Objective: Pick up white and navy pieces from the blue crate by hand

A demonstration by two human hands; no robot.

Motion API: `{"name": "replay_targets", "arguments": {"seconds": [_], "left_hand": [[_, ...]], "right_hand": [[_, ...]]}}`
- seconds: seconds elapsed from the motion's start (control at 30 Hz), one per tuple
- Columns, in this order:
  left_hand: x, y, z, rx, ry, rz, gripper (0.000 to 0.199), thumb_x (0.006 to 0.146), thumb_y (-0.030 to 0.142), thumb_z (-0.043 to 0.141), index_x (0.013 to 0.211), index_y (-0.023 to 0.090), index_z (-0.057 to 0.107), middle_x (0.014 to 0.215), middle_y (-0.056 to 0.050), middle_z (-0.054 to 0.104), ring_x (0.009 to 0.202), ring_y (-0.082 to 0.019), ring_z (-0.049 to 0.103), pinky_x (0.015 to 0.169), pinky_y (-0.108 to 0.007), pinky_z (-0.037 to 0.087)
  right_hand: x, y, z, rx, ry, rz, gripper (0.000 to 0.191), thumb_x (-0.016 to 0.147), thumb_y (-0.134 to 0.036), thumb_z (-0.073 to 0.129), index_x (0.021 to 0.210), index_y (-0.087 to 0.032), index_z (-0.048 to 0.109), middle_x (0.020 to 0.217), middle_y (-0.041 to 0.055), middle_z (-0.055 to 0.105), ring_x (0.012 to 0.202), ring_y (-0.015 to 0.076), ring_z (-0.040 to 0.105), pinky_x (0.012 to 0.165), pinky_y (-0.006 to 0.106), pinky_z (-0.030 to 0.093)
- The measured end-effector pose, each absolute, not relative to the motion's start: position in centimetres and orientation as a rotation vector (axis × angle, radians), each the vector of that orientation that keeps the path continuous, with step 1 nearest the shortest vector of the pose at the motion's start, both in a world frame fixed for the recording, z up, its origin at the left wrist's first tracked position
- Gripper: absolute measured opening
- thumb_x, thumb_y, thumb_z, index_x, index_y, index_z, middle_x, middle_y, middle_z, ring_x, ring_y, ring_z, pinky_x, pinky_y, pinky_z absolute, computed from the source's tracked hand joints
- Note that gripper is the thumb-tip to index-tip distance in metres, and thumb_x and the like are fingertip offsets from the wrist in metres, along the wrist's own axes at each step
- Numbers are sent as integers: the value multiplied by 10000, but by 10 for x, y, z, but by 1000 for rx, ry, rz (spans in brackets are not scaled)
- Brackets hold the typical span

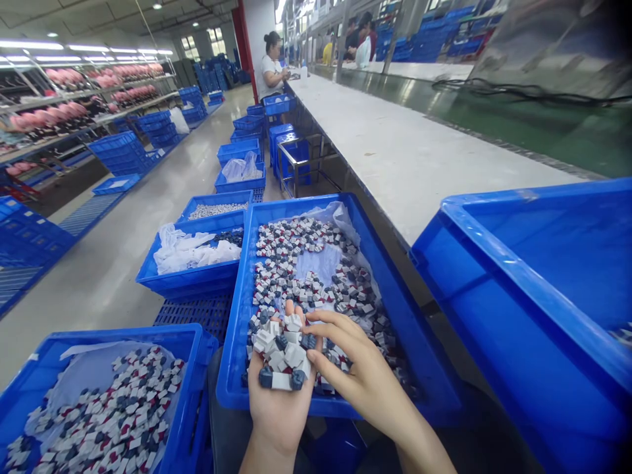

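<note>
My left hand (281, 411) is palm up over the near end of a blue bin (232, 329), with a pile of small white and dark blue parts (295, 355) heaped on its palm and fingers. From the right, my right hand (353, 359) reaches to the pile, its thumb and fingers bent around a dark part at the pile's right edge. Many similar parts (276, 276), some with red bits, lie on a plastic liner (320, 263) in the bin beneath.
A second bin (197, 342) of such parts stands at lower left. A large bin (494, 257) rises at right beside a long white table (375, 138). Further bins (187, 280) line the aisle. A person (271, 72) is at the table's far end.
</note>
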State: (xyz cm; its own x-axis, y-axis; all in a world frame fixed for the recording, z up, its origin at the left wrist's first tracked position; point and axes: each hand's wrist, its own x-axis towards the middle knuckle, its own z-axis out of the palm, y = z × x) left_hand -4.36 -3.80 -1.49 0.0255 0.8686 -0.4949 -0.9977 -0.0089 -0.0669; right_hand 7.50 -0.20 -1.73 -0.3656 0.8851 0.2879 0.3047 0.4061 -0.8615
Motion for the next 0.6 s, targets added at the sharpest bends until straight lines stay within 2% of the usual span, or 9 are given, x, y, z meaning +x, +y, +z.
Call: {"name": "replay_targets", "arguments": {"seconds": [0.13,0.2,0.27,0.37,0.47,0.6], "left_hand": [[-41,-41,-17,-481,353,1510,446,879,323,231,839,234,666,958,-27,652,1005,-167,531,921,-359,367],[-40,-43,-22,-506,302,1490,446,878,327,222,878,201,649,970,-51,639,1014,-186,524,917,-384,376],[-40,-45,-30,-522,220,1461,387,867,310,259,984,152,593,992,-81,615,994,-171,529,866,-328,417],[-55,-54,-45,-548,170,1455,302,830,214,311,1050,122,496,934,-78,590,832,-100,563,723,-210,452],[-99,-72,-62,-539,311,1565,280,764,114,305,978,153,481,863,-44,570,724,-80,560,692,-213,464],[-195,-106,-84,-239,845,1900,385,693,188,245,981,183,500,847,-13,594,757,-144,560,681,-295,490]], "right_hand": [[73,-2,-17,-1003,-1705,982,218,735,-221,562,944,-248,620,1028,46,598,1010,243,515,873,432,407],[72,-2,-18,-1005,-1530,1081,222,741,-239,558,957,-238,611,1007,44,601,979,224,530,855,385,426],[71,-2,-18,-1010,-1312,1226,223,745,-284,561,957,-231,606,959,37,604,878,195,567,792,338,459],[68,-2,-17,-1018,-955,1456,245,747,-343,561,953,-215,599,825,12,596,652,127,564,658,281,487],[67,-2,-17,-940,-689,1589,272,749,-338,550,979,-199,594,761,7,580,639,113,534,605,250,486],[66,-1,-18,-786,-461,1696,255,768,-331,503,956,-187,598,777,13,573,655,116,535,545,226,476]]}}
